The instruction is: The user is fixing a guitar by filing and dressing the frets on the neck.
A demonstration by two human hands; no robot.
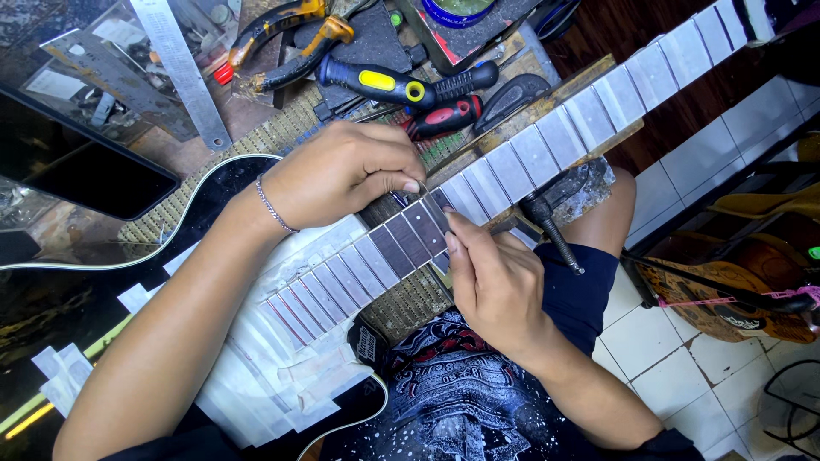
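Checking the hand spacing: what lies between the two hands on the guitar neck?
In the head view, bare dark fretboard with a fret lies between the left hand and right hand.

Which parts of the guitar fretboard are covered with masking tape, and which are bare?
Mostly covered. Pale tape hides the fretboard up the neck and near the body; a few dark wood spaces lie bare between the left hand and right hand.

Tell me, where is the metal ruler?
The ruler lies at the top left of the head view, slanting across the cluttered bench, just left of the orange-handled pliers and above the guitar body.
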